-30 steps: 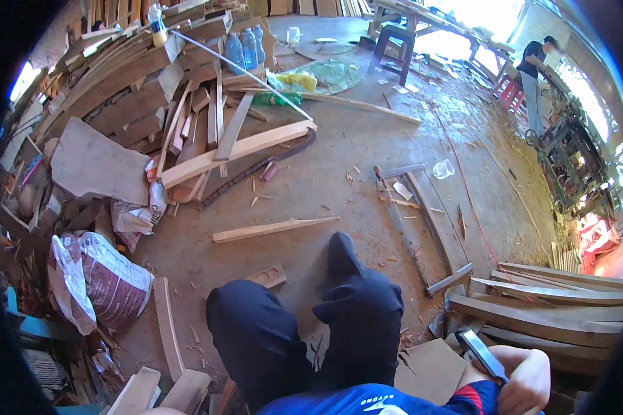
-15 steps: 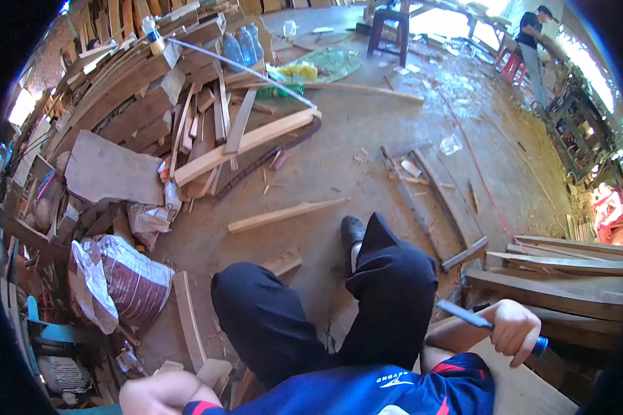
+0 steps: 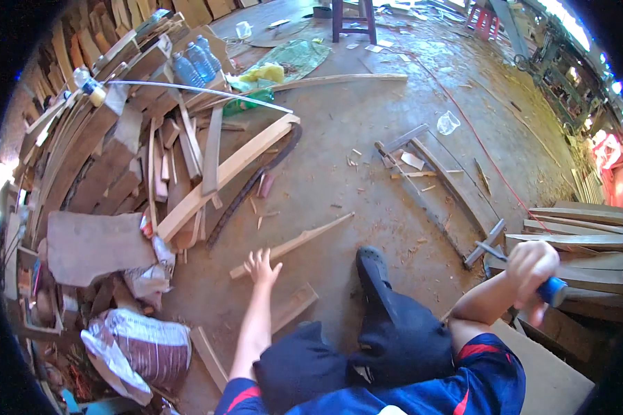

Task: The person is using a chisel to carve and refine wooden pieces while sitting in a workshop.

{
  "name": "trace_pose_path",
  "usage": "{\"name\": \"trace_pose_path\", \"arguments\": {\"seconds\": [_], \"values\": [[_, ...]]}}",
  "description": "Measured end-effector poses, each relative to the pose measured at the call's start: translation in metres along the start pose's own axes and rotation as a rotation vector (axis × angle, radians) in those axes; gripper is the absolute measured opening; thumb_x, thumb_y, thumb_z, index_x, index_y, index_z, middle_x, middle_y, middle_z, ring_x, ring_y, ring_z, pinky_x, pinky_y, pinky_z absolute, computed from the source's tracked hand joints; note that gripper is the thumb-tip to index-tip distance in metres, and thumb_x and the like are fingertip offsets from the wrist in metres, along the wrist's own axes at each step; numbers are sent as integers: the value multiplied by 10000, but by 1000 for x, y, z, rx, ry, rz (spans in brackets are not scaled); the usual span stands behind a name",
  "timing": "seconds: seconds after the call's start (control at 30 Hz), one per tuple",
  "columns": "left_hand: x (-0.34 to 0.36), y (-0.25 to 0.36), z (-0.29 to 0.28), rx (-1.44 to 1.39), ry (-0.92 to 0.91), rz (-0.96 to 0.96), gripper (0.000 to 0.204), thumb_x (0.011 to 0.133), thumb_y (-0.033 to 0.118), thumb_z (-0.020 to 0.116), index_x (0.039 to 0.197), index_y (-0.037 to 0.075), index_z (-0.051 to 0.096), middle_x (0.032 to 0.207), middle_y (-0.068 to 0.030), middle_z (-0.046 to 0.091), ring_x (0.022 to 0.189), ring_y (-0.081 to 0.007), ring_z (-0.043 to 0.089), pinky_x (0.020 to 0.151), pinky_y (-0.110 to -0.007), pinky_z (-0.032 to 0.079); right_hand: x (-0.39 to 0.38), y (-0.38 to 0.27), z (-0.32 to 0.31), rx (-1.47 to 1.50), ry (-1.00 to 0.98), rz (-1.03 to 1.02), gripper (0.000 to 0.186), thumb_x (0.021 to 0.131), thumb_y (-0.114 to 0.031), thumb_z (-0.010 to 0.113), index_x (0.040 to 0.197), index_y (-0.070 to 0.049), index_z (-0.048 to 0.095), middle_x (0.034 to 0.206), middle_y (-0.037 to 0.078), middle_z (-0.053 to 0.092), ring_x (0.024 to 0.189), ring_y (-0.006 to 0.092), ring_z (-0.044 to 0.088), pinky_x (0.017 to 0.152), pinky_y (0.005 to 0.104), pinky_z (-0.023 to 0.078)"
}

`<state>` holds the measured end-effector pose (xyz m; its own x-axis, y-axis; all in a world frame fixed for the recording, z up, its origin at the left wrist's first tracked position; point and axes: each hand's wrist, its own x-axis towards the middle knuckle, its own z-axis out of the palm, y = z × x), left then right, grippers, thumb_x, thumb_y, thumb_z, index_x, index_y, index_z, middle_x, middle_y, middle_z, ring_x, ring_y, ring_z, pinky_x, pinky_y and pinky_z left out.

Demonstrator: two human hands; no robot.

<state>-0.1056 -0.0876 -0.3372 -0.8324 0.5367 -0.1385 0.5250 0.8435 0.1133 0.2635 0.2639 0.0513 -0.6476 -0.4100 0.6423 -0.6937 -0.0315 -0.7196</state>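
Observation:
My right hand [image 3: 535, 268], raised at the right, is closed around the blue handle of a chisel [image 3: 493, 251]. The narrow metal blade points left, and the handle's blue end sticks out below the fingers. My left hand [image 3: 262, 268] reaches forward with its fingers spread. It is over or beside the lower left end of a thin, tapering wood strip [image 3: 304, 237] lying on the floor; whether it touches the strip I cannot tell. A short wooden block [image 3: 299, 304] with a notched look lies just right of my left forearm.
A wooden frame saw [image 3: 441, 176] lies on the floor ahead. Stacked planks [image 3: 567, 240] stand at the right. Left are a timber pile [image 3: 111, 149], a long squared beam [image 3: 239, 166] and a plastic sack [image 3: 149, 349]. Farther off are water bottles [image 3: 197, 63] and a stool [image 3: 354, 19].
My left hand has swung from the lower left edge forward to the wood strip, its fingers opening out. My right hand with the chisel has moved slightly up and right. The view has shifted.

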Motion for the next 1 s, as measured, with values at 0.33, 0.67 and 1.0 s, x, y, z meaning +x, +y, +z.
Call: {"name": "trace_pose_path", "arguments": {"seconds": [0.33, 0.67, 1.0], "values": [[-3, -13, 38, -129, 458, 29, 459, 756, 240, 639, 1179, 174, 474, 1261, -53, 460, 1198, -279, 382, 1013, -489, 250, 45, 197, 55, 748, 967, 675, 342, 804, -127, 624, 576, -116, 368, 464, -42, 345, 383, 49, 303, 373, 224, 202], [-38, -10, 24, 9, 136, -173, 257, 826, 115, 463, 1053, 149, 579, 1088, -33, 534, 1055, -267, 484, 852, -436, 414, 62, 268, 91, 139, 518, 987, 373, 767, -339, 705, 573, -107, 486, 556, -74, 394, 534, 49, 351, 485, 251, 285], [-158, -11, 22, -188, 165, -226, 629, 688, 263, 708, 1251, 162, 446, 1389, -147, 294, 1238, -401, 289, 1000, -518, 279, 38, 281, 112, 175, 353, 1032, 427, 790, -475, 642, 707, -62, 577, 609, -13, 510, 596, 104, 475, 568, 273, 400]]}}
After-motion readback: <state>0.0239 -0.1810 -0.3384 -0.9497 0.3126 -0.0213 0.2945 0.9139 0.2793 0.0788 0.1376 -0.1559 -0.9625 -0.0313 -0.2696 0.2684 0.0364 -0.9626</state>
